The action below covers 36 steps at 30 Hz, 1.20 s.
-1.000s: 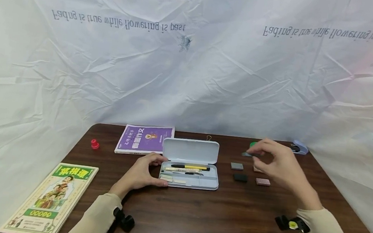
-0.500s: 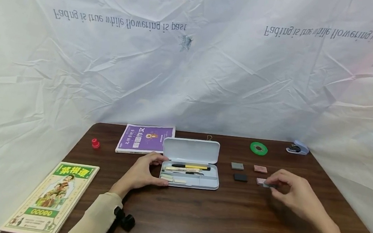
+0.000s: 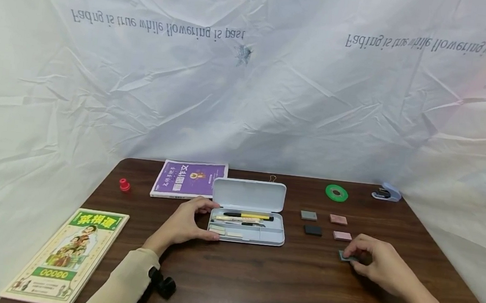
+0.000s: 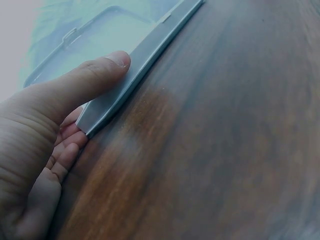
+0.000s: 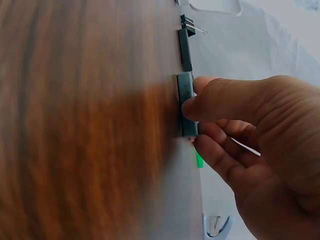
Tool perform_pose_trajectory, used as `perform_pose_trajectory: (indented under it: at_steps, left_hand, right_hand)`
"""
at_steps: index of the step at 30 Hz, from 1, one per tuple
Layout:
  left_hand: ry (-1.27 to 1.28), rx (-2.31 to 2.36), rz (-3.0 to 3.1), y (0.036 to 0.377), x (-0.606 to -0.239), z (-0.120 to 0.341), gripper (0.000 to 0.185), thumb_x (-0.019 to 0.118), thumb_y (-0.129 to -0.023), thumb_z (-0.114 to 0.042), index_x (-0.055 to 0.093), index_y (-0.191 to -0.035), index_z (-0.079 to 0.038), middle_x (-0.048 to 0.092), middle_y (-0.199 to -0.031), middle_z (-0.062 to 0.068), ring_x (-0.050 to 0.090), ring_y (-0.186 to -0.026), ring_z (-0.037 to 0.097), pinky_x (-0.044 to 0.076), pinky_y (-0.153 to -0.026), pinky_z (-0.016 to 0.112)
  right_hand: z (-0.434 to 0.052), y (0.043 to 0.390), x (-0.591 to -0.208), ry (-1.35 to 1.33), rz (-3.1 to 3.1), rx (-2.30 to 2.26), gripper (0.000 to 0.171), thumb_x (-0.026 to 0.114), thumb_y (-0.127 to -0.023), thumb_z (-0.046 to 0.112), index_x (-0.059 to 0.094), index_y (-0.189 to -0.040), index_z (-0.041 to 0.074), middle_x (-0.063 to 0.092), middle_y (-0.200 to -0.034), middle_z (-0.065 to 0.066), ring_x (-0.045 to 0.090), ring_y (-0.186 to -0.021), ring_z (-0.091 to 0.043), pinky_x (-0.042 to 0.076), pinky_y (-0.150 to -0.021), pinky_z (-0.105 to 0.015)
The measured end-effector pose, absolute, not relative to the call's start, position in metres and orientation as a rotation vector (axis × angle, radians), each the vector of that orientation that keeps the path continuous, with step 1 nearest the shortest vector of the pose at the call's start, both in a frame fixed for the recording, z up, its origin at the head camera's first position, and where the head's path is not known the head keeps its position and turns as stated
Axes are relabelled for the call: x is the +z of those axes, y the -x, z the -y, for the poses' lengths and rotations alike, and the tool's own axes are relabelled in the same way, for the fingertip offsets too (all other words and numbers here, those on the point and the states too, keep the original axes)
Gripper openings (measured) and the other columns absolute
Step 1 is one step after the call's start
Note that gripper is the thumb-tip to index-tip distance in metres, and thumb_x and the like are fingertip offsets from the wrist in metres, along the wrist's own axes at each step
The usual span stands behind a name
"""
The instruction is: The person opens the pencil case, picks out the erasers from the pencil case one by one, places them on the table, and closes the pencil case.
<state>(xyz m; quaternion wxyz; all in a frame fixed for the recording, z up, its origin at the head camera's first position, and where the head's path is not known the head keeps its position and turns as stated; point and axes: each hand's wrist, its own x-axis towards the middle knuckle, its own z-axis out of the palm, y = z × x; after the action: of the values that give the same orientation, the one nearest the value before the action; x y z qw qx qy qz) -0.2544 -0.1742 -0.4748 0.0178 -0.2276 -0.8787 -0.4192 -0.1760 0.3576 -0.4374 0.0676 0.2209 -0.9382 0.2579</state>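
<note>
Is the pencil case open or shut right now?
Open. The pencil case has its lid folded back flat on the table, pens visible in the tray, and the left hand grips its left end.

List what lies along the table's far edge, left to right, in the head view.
Red cap → purple book → binder clip → green tape ring → stapler.

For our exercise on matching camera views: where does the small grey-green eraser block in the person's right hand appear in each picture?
Head: grey-green eraser block lower right, at the right hand's fingertips, on the table.
Left wrist: not in it.
Right wrist: upper centre, pinched edge-on.
Shared landmark: green tape ring, a green sliver below the fingers.
</note>
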Motion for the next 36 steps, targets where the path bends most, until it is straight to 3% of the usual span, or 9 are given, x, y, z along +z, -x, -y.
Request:
perform_pose_trajectory:
  at_steps: [9,14,18,25,32,36]
  left_hand:
    - [0.687,-1.301,2.745,0.253,-0.475,0.176,0.082,0.107,-0.071,-0.049,0.074,-0.141,-0.022,0.070,-0.136,-0.005,0.065,-0.123,0.018,0.055,-0.113,0.048]
    - [0.687,-1.298,2.743,0.253,-0.475,0.177,0.082,0.107,-0.071,-0.048,0.074,-0.141,-0.021,0.070,-0.135,-0.005,0.065,-0.122,0.019,0.055,-0.112,0.048]
    - [0.689,-1.303,2.745,0.252,-0.476,0.176,0.082,0.107,-0.071,-0.047,0.074,-0.141,-0.021,0.070,-0.137,-0.005,0.065,-0.123,0.019,0.055,-0.112,0.048]
    - [0.695,-1.311,2.751,0.253,-0.476,0.174,0.082,0.107,-0.071,-0.047,0.073,-0.142,-0.022,0.070,-0.138,-0.006,0.065,-0.124,0.019,0.055,-0.113,0.048]
    - [0.703,-1.303,2.740,0.253,-0.474,0.174,0.081,0.107,-0.072,-0.047,0.074,-0.141,-0.021,0.070,-0.137,-0.005,0.066,-0.123,0.019,0.055,-0.112,0.048]
    - [0.705,-1.307,2.737,0.253,-0.474,0.174,0.082,0.107,-0.072,-0.048,0.073,-0.142,-0.021,0.070,-0.138,-0.005,0.066,-0.124,0.020,0.055,-0.112,0.049]
  right_hand:
    - [-0.355,0.178,-0.427,-0.679,2.814,0.751,0.039,0.095,-0.085,0.000,0.076,-0.100,0.030,0.071,-0.103,0.016,0.065,-0.087,0.000,0.060,-0.072,-0.027]
    - [-0.344,0.184,-0.414,-0.710,2.647,0.812,0.044,0.095,-0.086,-0.001,0.077,-0.119,0.023,0.077,-0.116,0.007,0.073,-0.096,-0.008,0.063,-0.079,-0.025]
    - [-0.327,0.193,-0.404,-0.744,2.574,0.903,0.051,0.093,-0.090,0.000,0.074,-0.131,0.023,0.077,-0.123,0.007,0.075,-0.104,-0.010,0.062,-0.085,-0.020]
    - [-0.293,0.209,-0.389,-0.742,2.561,1.107,0.044,0.088,-0.096,0.004,0.074,-0.136,0.019,0.075,-0.128,-0.001,0.074,-0.112,-0.006,0.062,-0.089,-0.018]
    - [-0.253,0.225,-0.379,-0.904,2.467,1.177,0.042,0.086,-0.098,0.004,0.074,-0.138,0.011,0.073,-0.132,-0.008,0.073,-0.118,-0.027,0.062,-0.096,-0.024]
    - [-0.231,0.230,-0.373,-0.960,2.446,1.258,0.043,0.086,-0.097,0.001,0.074,-0.137,0.009,0.073,-0.132,-0.003,0.073,-0.118,-0.018,0.063,-0.097,-0.027]
